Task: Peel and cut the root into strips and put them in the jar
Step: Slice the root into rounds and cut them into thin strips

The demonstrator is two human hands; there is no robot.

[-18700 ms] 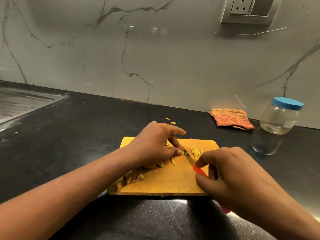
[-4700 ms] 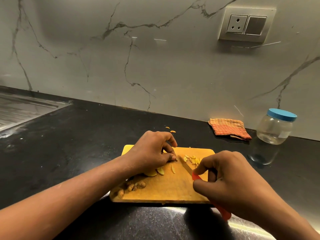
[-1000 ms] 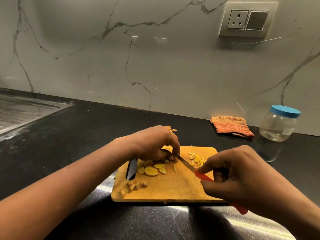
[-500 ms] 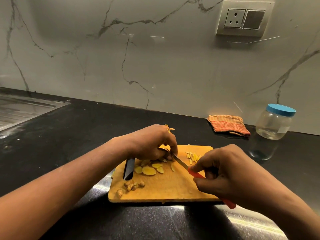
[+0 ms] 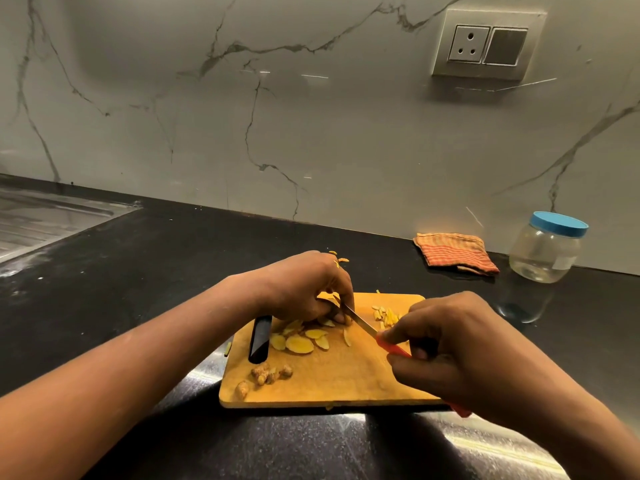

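Roughly halfway, I'd judge: left hand (image 5: 304, 289), grip curled, pins slices (image 5: 299, 344) on the board (image 5: 346, 379); right hand (image 5: 446, 344) grips the knife (image 5: 360, 320); few strips (image 5: 388, 315) cut; jar (image 5: 545, 251) far right, lidded, seemingly empty.

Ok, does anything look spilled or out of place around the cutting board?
Yes, a few yellow bits lie on the black counter behind the cutting board, and one sliver sits off its left edge. Nothing else stands out.

Left hand (image 5: 304, 289) hides the knife (image 5: 360, 322) tip (and most of its slice (image 5: 327, 300)).
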